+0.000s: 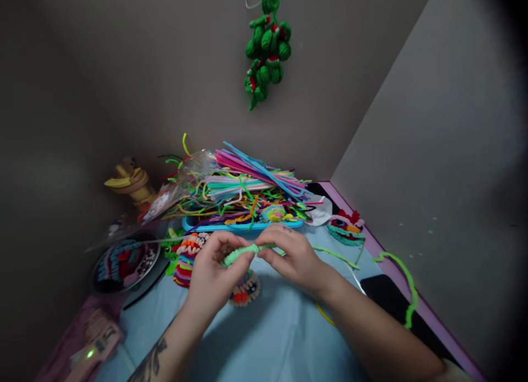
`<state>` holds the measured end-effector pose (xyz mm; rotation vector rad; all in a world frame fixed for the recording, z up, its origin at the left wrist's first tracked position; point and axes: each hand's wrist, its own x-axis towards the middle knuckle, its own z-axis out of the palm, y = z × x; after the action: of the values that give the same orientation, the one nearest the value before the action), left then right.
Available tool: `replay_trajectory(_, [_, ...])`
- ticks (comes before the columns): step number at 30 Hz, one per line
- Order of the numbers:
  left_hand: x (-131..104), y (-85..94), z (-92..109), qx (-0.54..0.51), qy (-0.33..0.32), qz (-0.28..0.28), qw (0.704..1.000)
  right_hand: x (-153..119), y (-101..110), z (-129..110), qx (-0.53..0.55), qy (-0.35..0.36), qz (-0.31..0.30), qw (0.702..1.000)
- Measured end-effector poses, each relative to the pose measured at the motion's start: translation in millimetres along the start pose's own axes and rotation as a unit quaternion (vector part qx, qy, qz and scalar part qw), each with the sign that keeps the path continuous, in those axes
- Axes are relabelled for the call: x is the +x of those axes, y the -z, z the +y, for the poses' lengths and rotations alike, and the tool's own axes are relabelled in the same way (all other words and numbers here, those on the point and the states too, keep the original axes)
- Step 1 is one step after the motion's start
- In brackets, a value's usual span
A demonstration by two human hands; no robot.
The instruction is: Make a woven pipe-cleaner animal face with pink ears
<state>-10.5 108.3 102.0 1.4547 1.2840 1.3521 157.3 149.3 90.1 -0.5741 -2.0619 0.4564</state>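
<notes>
Near the middle of the head view, my left hand [218,269] is closed around a mint-green fuzzy coil of pipe cleaner [239,253]. My right hand [295,258] pinches a green pipe cleaner [338,254] at the coil's right end, thumb and forefinger together. Its strand trails out to the right behind that hand. The fingers cover the place where coil and strand meet. Just below and behind my left hand sits a round, colourful pipe-cleaner piece [246,292]. Another striped one [182,272] lies left of it, partly hidden by the hand.
A blue tray [243,228] heaped with pipe cleaners [243,186] stands at the back. On the left are a round metal dish [154,255] holding a fuzzy piece and a pink device [97,343] with a green light. A colourful fuzzy piece [346,228] lies right. Green figures [268,46] hang on the wall.
</notes>
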Motion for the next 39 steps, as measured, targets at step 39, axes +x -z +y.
replay_trajectory(39, [-0.9, 7.6, -11.8, 0.129, -0.153, -0.022, 0.98, 1.5, 5.0, -3.1, 0.046, -0.065, -0.003, 0.997])
